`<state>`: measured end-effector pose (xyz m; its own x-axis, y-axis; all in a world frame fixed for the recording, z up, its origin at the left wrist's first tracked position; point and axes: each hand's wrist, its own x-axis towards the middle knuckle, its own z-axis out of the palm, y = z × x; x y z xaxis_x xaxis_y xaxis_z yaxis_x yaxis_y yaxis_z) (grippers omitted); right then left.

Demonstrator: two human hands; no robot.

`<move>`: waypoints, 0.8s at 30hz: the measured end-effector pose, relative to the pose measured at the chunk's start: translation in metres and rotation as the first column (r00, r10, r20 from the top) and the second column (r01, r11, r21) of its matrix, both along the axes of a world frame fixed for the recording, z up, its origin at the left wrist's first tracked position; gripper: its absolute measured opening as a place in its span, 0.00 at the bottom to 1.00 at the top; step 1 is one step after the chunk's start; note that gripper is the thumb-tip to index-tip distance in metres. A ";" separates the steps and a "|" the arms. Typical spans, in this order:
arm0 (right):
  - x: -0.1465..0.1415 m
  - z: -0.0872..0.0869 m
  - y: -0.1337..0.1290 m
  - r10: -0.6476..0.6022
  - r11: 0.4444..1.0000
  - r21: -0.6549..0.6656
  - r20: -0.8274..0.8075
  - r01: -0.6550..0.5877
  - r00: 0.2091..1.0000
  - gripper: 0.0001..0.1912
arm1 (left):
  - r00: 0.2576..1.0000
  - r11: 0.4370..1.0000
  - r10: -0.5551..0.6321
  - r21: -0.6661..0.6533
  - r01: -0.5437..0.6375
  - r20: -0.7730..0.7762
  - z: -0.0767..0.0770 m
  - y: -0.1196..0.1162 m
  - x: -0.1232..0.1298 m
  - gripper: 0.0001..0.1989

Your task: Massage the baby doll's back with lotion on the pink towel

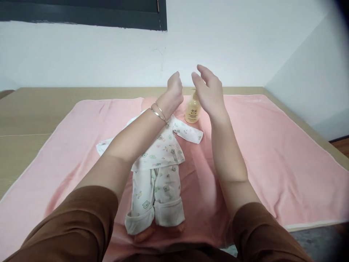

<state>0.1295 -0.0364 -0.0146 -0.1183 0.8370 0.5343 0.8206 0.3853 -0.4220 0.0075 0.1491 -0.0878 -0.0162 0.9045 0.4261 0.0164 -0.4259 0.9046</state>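
A baby doll in a white printed top (166, 145) and matching trousers (167, 185) lies on its back, its feet (143, 234) towards me. My left forearm crosses over the doll's upper body and hides most of its head (148, 103). Above the doll's shoulder, my left hand (175, 88) is curled closed; its inner side is hidden, so any content is out of sight. A pale yellow pump bottle (192, 112) stands upright between my hands. Just right of its pump, my right hand (209, 89) is raised with thumb and fingers apart, holding nothing visible.
A pink blanket (261, 156) with several creases covers much of the wooden table (32, 112). A white wall (231, 40) rises behind the table, with a dark frame (109, 16) at upper left. Another wall meets it on the right.
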 end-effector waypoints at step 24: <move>-0.057 -0.042 0.019 -0.455 0.866 -0.089 0.269 0.493 0.849 0.32 | 0.930 0.890 -0.314 -0.283 0.358 0.190 0.014 -0.173 -0.103 0.29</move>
<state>0.0725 -0.0172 -0.0568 0.2091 0.8897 0.4059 0.9675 -0.1279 -0.2180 -0.0954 -0.0235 -0.0733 0.2742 0.9512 0.1417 -0.2100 -0.0845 0.9740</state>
